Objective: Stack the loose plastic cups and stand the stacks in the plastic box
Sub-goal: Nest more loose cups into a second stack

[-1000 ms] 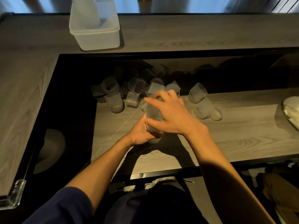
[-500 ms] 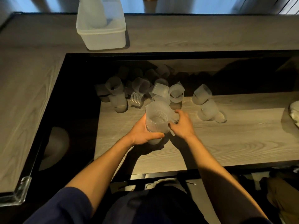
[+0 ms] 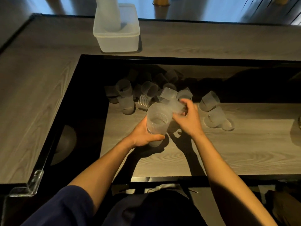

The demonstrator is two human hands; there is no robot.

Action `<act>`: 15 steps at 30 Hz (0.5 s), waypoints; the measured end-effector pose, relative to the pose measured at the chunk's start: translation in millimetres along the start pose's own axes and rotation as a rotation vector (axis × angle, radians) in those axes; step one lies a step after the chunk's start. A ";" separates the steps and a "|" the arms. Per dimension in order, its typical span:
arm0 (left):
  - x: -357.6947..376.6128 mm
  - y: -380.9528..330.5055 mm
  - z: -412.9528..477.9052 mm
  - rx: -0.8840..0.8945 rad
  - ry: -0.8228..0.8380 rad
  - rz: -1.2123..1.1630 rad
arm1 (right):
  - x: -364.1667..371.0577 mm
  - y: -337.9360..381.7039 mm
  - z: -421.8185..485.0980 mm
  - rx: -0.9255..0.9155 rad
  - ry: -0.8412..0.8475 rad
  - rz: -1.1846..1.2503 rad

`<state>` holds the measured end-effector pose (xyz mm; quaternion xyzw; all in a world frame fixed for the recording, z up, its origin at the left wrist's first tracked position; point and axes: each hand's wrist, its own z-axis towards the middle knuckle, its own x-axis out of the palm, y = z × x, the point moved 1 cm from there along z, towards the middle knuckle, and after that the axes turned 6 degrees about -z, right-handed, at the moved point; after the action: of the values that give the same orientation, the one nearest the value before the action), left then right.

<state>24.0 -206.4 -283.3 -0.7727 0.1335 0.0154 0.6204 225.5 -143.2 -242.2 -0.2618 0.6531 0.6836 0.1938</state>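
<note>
My left hand (image 3: 143,136) grips an upright stack of ribbed clear cups (image 3: 157,123) on the lower wooden shelf. My right hand (image 3: 189,118) holds one loose clear cup (image 3: 175,106), tilted on its side just right of the stack's rim. Behind them lies a heap of several loose frosted cups (image 3: 146,92). Two more cups (image 3: 211,106) lie to the right. The white plastic box (image 3: 117,38) stands on the upper counter at the back, with a tall stack of cups (image 3: 109,13) standing in it.
The shelf (image 3: 228,152) is sunk below the upper counter (image 3: 32,95), framed by a black edge. A pale object (image 3: 299,121) shows at the far right edge. A clear corner guard (image 3: 27,185) sits on the counter's near-left corner.
My right hand came off the top of the stack, dropped to its right side, then picked up a loose cup and raised it beside the rim. The left hand stayed on the stack.
</note>
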 end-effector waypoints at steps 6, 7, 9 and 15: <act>0.3 0.2 -0.5 0.029 0.014 -0.044 | -49.6 68.7 -8.0 -0.261 -0.072 0.109; 0.8 0.0 -0.4 0.042 0.010 -0.045 | -53.4 76.6 -10.6 -0.317 -0.008 0.043; 1.2 0.1 -0.2 0.067 0.004 -0.044 | -54.2 88.2 -16.3 -0.390 0.161 -0.136; 2.9 1.8 0.0 0.091 0.022 -0.057 | -37.7 108.4 -22.6 -0.427 0.390 -0.491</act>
<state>26.4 -207.2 -285.5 -0.7471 0.1189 -0.0169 0.6537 191.8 -170.5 -133.5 -0.5705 0.4382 0.6748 0.1649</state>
